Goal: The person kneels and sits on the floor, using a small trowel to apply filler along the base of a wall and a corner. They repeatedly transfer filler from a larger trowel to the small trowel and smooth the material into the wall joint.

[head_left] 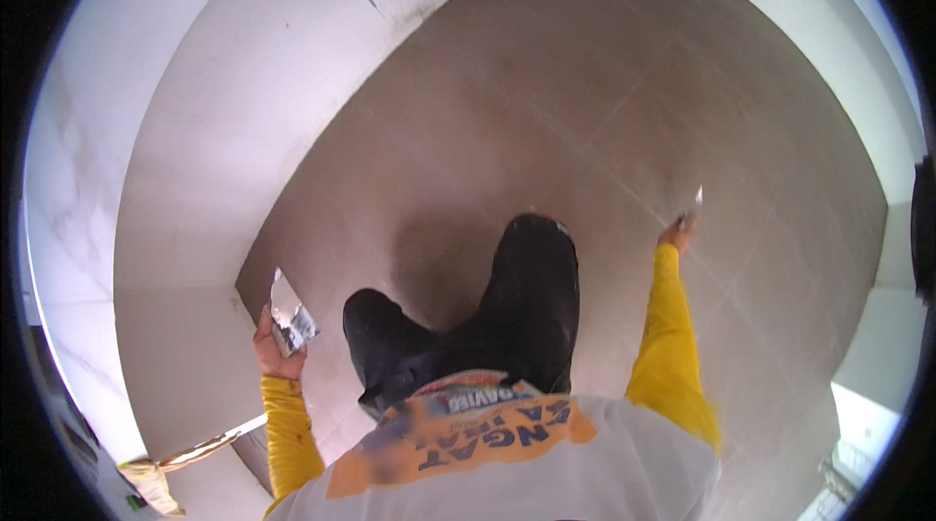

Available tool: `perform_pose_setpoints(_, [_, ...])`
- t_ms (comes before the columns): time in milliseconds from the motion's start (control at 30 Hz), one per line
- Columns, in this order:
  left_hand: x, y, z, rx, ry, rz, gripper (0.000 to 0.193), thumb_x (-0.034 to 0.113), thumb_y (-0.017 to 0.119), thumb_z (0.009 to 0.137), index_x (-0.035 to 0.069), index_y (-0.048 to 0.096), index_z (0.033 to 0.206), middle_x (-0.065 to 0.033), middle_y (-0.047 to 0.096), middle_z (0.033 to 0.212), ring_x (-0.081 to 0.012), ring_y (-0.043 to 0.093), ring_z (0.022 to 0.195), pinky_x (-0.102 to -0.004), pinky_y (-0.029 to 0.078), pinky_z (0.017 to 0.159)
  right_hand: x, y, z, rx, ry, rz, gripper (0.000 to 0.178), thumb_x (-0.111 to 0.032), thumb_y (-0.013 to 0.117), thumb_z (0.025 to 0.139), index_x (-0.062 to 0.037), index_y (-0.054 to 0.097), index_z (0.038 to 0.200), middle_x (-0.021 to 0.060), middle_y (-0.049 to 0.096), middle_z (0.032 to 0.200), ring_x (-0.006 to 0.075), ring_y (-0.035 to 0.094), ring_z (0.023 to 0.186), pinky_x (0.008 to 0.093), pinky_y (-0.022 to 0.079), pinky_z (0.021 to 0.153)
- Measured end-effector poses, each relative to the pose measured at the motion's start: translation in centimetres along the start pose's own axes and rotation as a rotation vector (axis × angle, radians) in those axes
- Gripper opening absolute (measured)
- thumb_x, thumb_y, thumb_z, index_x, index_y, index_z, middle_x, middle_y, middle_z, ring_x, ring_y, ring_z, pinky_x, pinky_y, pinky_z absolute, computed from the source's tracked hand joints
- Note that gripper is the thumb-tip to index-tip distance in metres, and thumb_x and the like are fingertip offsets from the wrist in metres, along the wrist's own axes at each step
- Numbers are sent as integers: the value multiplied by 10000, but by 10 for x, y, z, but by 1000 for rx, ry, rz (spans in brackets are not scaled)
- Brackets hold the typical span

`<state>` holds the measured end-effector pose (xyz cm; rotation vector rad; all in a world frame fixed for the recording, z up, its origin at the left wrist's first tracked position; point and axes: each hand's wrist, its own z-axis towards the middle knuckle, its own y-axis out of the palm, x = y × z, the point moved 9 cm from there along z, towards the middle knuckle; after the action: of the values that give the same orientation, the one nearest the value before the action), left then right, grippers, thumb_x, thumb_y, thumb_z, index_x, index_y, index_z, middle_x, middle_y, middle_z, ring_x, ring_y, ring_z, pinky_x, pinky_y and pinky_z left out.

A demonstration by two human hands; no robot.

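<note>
"Brown-grey tile first: spreading beneath everything as the floor (624, 63), crossing with pale joint lines, bowing at the rim through the fisheye lens."

"And bordering it?"

"White wall (224, 131): curving along the left and upper rim, meeting the tile in one long sweep, bearing a few dark scuffs."

"Next in size?"

"White shirt (643, 463) with an orange panel: filling the lower edge. Then dark trousers (531, 297): bending at both knees, pointing forward over the tile. Squatting or kneeling, impossible to tell which; presumably bringing both hands nearer the floor."

"Why such a wide spread of the arms?"

"Yellow sleeves (668, 346): reaching out to either side of the knees, likely holding both shiny pieces clear of the legs."

"Smaller now, on the left?"

"Thin metal plate (290, 311): lying at a slant beside the left knee, near the wall, showing either grey smears or dark reflections at the lower end. Being grasped along the outer and lower edge by the fingers of the left hand (275, 353), probably for leaving the broad face uncovered and facing up."

"And smallest?"

"Bright slender piece (699, 195): projecting forward from the right hand (679, 232), well apart from the right knee. Being gripped at the near end by curled fingers, seemingly for aiming the tip away from the body. Touching the floor or hovering above: impossible to tell from overhead."
</note>
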<state>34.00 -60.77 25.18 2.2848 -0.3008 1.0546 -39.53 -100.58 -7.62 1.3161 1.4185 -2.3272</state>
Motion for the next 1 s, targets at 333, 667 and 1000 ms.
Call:
perform_pose_setpoints(333, [0,128,-63,-69,10,306,330,375,494,959,131,628,1136,-20,716,950,-187,705,704,-302,554,438,80,-55,22,106,164,0,759,57,503,783,-112,267,1484,243,395,1386,429,418,1218,483,336,1066])
perform_pose_setpoints(667, [17,200,-138,-599,-205,327,376,314,507,970,55,572,1236,-85,669,1131,-229,653,1015,-387,529,899,8,-237,-143,224,-86,-349,709,46,519,782,-73,299,1446,193,418,1345,370,364,1285,476,316,1097])
perform_pose_setpoints(1000, [16,220,-171,-398,-176,404,382,338,508,967,62,587,1219,-76,675,1111,-216,660,982,-361,544,855,38,-214,-119,99,-78,-427,699,-2,533,780,-69,302,1437,182,434,1321,375,382,1268,489,297,1106])
